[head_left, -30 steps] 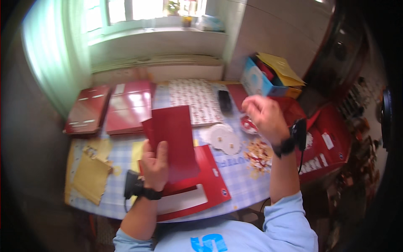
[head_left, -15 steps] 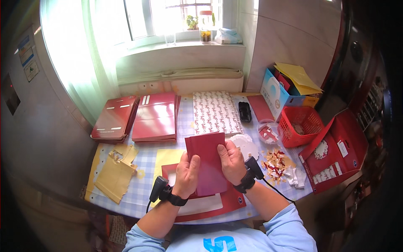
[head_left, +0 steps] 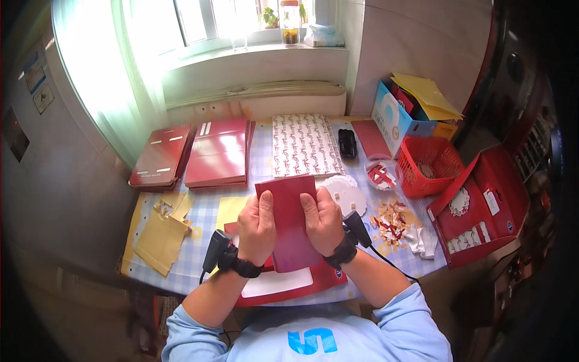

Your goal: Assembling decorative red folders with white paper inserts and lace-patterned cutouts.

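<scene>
Between my two hands is a dark red folded card (head_left: 289, 232), upright and tilted toward me over the table's front part. My left hand (head_left: 256, 226) grips its left edge, with the thumb flat near the upper corner. On the opposite edge, my right hand (head_left: 324, 223) holds it with the thumb in front and the other fingers behind. Beneath the card lies a larger red sheet (head_left: 330, 279) with a white panel, partly covered by my hands. A yellow sheet (head_left: 232, 208) shows beside my left hand. White lacy paper doilies (head_left: 351, 196) lie behind my right hand.
Red folder stacks (head_left: 158, 158) (head_left: 217, 157) and patterned sheets (head_left: 304, 145) stand at the back. To the right are a black case (head_left: 347, 145), red basket (head_left: 422, 181), tub of strips (head_left: 381, 175), scraps (head_left: 391, 223), tissue (head_left: 420, 241) and open red box (head_left: 500, 205). Torn yellow card (head_left: 158, 244) lies left.
My left hand has slid up the card's left edge, its thumb now nearer the top. The whole view has shifted slightly. Both hands keep hold of the card.
</scene>
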{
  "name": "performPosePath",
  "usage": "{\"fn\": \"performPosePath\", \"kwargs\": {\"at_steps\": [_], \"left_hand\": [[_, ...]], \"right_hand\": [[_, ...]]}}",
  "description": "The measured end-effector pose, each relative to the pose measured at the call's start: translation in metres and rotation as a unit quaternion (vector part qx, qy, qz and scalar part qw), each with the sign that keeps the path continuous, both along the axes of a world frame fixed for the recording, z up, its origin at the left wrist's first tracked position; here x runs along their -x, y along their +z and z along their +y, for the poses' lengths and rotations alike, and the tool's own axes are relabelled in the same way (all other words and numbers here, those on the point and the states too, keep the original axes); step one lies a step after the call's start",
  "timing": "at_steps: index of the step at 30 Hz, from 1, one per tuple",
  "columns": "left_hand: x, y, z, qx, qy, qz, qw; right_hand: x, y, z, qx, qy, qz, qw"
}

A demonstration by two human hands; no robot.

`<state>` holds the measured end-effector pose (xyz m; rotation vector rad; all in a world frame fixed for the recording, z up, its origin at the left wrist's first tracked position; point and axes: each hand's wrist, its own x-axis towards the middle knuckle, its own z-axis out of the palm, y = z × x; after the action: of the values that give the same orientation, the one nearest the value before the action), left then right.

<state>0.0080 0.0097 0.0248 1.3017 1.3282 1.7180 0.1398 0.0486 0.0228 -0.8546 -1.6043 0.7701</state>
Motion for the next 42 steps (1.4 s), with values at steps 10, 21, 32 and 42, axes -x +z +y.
{"fn": "performPosePath", "kwargs": {"at_steps": [10,21,32,42], "left_hand": [[0.011,0.010,0.022,-0.042,0.022,-0.131,0.990],[-0.014,0.000,-0.005,-0.009,0.029,0.040,0.999],[0.010,-0.012,-0.014,0.078,-0.285,-0.249,0.922],[0.002,-0.006,-0.012,0.014,-0.164,0.020,0.986]], "right_hand": [[-0.012,0.001,-0.008,0.047,0.060,-0.064,0.995],[-0.015,-0.010,0.009,0.064,0.035,-0.005,0.997],[-0.006,-0.018,-0.005,0.081,0.169,0.037,0.982],[-0.023,-0.001,0.005,0.171,0.340,0.118,0.917]]}}
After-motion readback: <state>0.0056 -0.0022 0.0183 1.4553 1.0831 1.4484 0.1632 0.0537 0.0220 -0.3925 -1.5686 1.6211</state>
